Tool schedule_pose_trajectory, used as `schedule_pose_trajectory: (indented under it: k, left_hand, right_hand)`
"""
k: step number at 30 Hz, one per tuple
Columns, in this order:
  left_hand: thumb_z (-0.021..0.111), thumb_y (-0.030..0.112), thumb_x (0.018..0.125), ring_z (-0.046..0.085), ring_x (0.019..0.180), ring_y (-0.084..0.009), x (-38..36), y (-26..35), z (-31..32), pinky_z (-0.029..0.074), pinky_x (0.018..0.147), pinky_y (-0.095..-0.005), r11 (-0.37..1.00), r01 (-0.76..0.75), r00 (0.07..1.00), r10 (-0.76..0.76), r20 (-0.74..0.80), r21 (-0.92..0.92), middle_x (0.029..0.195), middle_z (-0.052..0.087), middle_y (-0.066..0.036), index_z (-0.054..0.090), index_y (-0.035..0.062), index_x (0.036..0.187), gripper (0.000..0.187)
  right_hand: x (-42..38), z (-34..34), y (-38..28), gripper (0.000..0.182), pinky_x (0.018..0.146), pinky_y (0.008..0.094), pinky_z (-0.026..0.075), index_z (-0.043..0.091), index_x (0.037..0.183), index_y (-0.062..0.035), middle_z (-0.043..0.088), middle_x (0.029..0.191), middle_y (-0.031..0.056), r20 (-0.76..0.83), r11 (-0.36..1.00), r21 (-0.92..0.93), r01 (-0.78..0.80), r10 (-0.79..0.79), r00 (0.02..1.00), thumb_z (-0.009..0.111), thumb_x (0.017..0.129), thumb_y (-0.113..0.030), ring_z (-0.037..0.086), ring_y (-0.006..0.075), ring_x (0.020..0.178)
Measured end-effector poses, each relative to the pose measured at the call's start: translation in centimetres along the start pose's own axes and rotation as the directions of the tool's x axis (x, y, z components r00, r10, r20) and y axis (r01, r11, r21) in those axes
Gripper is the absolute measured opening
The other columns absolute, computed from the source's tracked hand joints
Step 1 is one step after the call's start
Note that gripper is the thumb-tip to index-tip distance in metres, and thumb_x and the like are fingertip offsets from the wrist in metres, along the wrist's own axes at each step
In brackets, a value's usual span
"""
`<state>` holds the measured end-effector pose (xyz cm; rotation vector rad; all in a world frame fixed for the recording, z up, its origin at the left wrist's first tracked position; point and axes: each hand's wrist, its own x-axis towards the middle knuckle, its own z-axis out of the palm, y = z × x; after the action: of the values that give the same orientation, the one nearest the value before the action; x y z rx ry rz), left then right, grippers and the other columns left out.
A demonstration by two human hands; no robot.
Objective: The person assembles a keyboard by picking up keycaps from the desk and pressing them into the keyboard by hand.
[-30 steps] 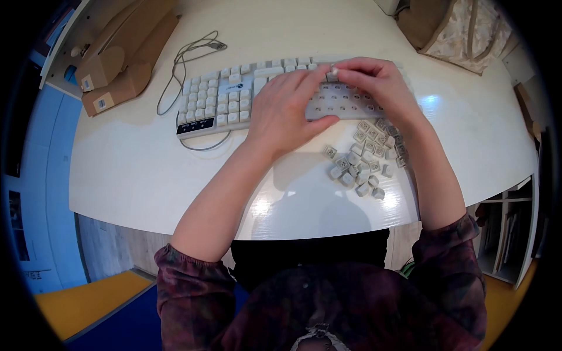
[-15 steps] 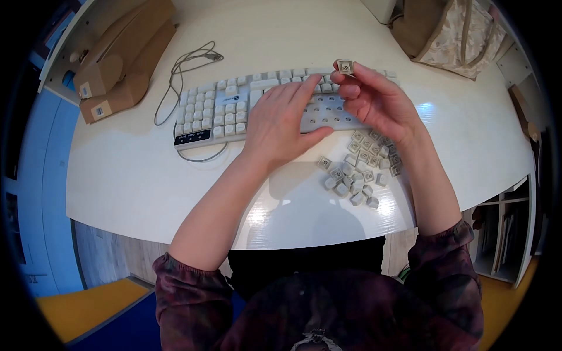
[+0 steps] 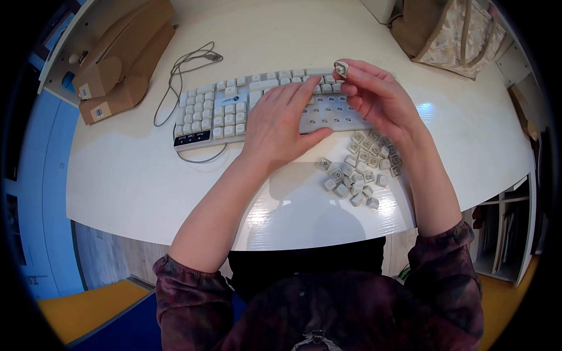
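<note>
A white keyboard (image 3: 193, 137) lies across the desk, its keys facing up. Bare switch spots (image 3: 325, 111) show on its right part, where keycaps are off. My left hand (image 3: 280, 120) rests flat over the keyboard's middle, fingers stretched and thumb out to the right. Above the keyboard's right part, my right hand (image 3: 377, 93) pinches a keycap (image 3: 341, 69) between thumb and fingers, its hollow underside partly showing. Loose keycaps (image 3: 357, 169) lie in a heap on the desk in front of the keyboard, some upside down.
A grey cable (image 3: 175, 73) loops behind the keyboard's left end. Brown cardboard pieces (image 3: 120, 64) stand at the back left. At the back right is a brown and patterned bag (image 3: 453, 38). The white desk (image 3: 129, 187) has a curved front edge.
The keycap in my right hand has turned, showing more of its side, and shifted slightly left and down. My left hand has stayed in place.
</note>
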<state>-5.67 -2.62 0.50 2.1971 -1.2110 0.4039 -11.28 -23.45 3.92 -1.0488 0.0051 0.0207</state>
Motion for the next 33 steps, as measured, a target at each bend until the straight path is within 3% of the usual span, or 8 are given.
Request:
schedule_pose_trajectory:
  k: [2, 7, 11, 14, 17, 21, 27, 33]
  left_hand:
    - [0.083, 0.035, 0.070, 0.063, 0.098, -0.0290, 0.0, 0.0, 0.1, 0.052, 0.084, -0.0395, 1.000, 0.003, 1.000, -0.003, -0.011, 0.003, 0.108, 0.064, -0.007, 0.047, 0.0143, 0.142, 0.082]
    - [0.083, 0.036, 0.070, 0.063, 0.099, -0.0293, -0.1, -0.2, 0.1, 0.052, 0.084, -0.0397, 1.000, 0.005, 0.999, -0.005, -0.037, 0.001, 0.111, 0.064, -0.009, 0.048, 0.0141, 0.141, 0.082]
    - [0.083, 0.036, 0.070, 0.063, 0.099, -0.0295, -0.2, -0.1, 0.0, 0.052, 0.084, -0.0397, 1.000, 0.013, 0.999, -0.014, -0.034, -0.012, 0.111, 0.064, -0.009, 0.049, 0.0135, 0.140, 0.081]
    - [0.083, 0.033, 0.071, 0.064, 0.097, -0.0294, 0.0, -0.2, 0.0, 0.052, 0.083, -0.0396, 0.999, -0.012, 0.997, 0.009, -0.071, -0.040, 0.108, 0.065, -0.010, 0.052, 0.0119, 0.136, 0.075]
    - [0.081, 0.027, 0.073, 0.064, 0.096, -0.0293, 0.4, -0.4, -0.2, 0.052, 0.082, -0.0393, 0.994, -0.082, 0.978, 0.066, -0.198, -0.074, 0.105, 0.066, -0.010, 0.058, 0.0097, 0.129, 0.063]
    - [0.078, 0.015, 0.076, 0.064, 0.095, -0.0297, 0.8, -0.3, -0.4, 0.051, 0.082, -0.0383, 0.972, -0.196, 0.928, 0.141, -0.346, -0.129, 0.104, 0.067, -0.011, 0.065, 0.0071, 0.118, 0.045]
    - [0.074, 0.004, 0.080, 0.066, 0.090, -0.0269, 0.8, 0.2, -0.3, 0.053, 0.078, -0.0343, 0.958, -0.208, 0.920, 0.124, -0.373, -0.196, 0.103, 0.067, -0.011, 0.069, 0.0038, 0.110, 0.031]
    - [0.074, 0.013, 0.080, 0.065, 0.085, -0.0262, 0.8, 0.5, -0.3, 0.050, 0.071, -0.0364, 0.952, -0.170, 0.914, 0.057, -0.401, -0.253, 0.095, 0.067, -0.006, 0.072, 0.0098, 0.101, 0.022]
  right_hand:
    - [-0.2, 0.2, -0.2, 0.025, 0.066, 0.0193, 0.048, 0.070, 0.111, -0.0010, 0.068, 0.088, 0.0021, -0.090, 0.974, -0.221, 0.046, -0.067, 0.994, 0.071, 0.091, -0.016, 0.059, 0.0068, 0.076]
    - [0.2, 0.0, 0.6, 0.025, 0.067, 0.0198, 0.043, 0.074, 0.107, -0.0039, 0.067, 0.083, -0.0016, -0.092, 0.804, -0.584, 0.111, -0.201, 0.975, 0.074, 0.086, -0.018, 0.057, 0.0065, 0.074]
    - [-0.1, 0.7, 0.8, 0.026, 0.067, 0.0205, 0.043, 0.074, 0.108, -0.0041, 0.069, 0.086, -0.0016, -0.093, 0.729, -0.679, 0.087, -0.202, 0.975, 0.074, 0.087, -0.019, 0.055, 0.0060, 0.074]
    - [-0.1, 0.3, 0.5, 0.024, 0.066, 0.0196, 0.045, 0.073, 0.108, -0.0034, 0.070, 0.092, 0.0001, -0.096, 0.885, -0.465, 0.017, -0.070, 0.993, 0.071, 0.090, -0.020, 0.057, 0.0054, 0.076]
    - [0.2, -0.8, 0.7, 0.022, 0.068, 0.0189, 0.049, 0.071, 0.107, -0.0024, 0.070, 0.094, 0.0012, 0.100, 0.981, -0.166, -0.099, 0.116, 0.988, 0.068, 0.094, -0.020, 0.060, 0.0047, 0.078]
    - [-0.4, 0.8, 1.1, 0.022, 0.069, 0.0173, 0.053, 0.070, 0.107, -0.0023, 0.068, 0.090, 0.0008, 0.079, 0.982, -0.097, -0.161, 0.169, 0.983, 0.065, 0.097, -0.021, 0.061, 0.0040, 0.076]
    - [-0.3, 0.5, 1.6, 0.023, 0.067, 0.0161, 0.052, 0.069, 0.106, -0.0030, 0.066, 0.087, 0.0002, 0.147, 0.982, -0.073, -0.173, 0.182, 0.972, 0.064, 0.098, -0.024, 0.061, 0.0035, 0.073]
    - [-0.4, 0.7, 1.5, 0.022, 0.067, 0.0168, 0.051, 0.068, 0.105, -0.0045, 0.066, 0.087, -0.0008, 0.175, 0.983, -0.072, -0.167, 0.177, 0.968, 0.064, 0.098, -0.025, 0.060, 0.0033, 0.075]
